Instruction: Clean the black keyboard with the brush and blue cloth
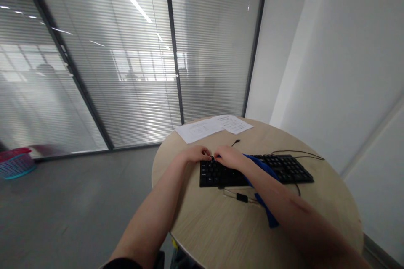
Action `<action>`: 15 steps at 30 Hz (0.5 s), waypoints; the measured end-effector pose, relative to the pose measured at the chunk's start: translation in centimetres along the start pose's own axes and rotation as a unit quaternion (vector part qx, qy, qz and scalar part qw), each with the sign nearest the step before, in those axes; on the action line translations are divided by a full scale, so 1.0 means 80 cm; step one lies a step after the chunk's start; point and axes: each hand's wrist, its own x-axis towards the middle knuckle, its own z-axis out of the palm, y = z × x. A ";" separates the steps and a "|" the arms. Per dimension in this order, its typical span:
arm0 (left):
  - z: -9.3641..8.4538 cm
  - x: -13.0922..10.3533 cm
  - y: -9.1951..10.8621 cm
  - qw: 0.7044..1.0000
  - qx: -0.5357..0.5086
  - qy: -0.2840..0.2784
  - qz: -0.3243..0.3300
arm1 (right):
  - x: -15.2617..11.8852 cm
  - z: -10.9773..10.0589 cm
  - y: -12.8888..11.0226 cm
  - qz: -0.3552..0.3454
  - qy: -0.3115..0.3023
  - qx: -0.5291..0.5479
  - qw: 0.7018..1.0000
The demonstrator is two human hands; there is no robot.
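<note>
A black keyboard (233,178) lies on the round wooden table (221,227). Over its top left corner, my left hand (198,154) has thumb and fingers pinched together on something too small to make out. Close beside it on the right, my right hand (229,157) is also closed at the fingertips, near the keyboard's upper edge; what it grips is hidden. A blue strip (270,218) passes under my right forearm and across the keyboard. Below the keyboard lies a small black piece (242,197) with thin wire-like parts at both sides.
Printed paper sheets (202,129) lie at the table's far edge. A black cable (298,151) loops at the right, and a small plug (236,141) sits behind my hands. A pink and blue basket (17,166) stands on the floor at left, by the glass partition.
</note>
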 end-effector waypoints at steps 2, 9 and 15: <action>0.000 0.001 0.000 1.000 0.011 0.007 0.014 | 0.000 -0.002 0.002 -0.014 -0.008 0.002 1.000; 0.003 0.007 -0.003 0.998 0.045 0.037 0.025 | 0.001 0.001 0.001 -0.002 0.001 -0.013 1.000; 0.003 0.004 0.000 0.996 0.060 0.059 0.002 | 0.001 -0.002 0.006 -0.010 0.009 0.009 1.000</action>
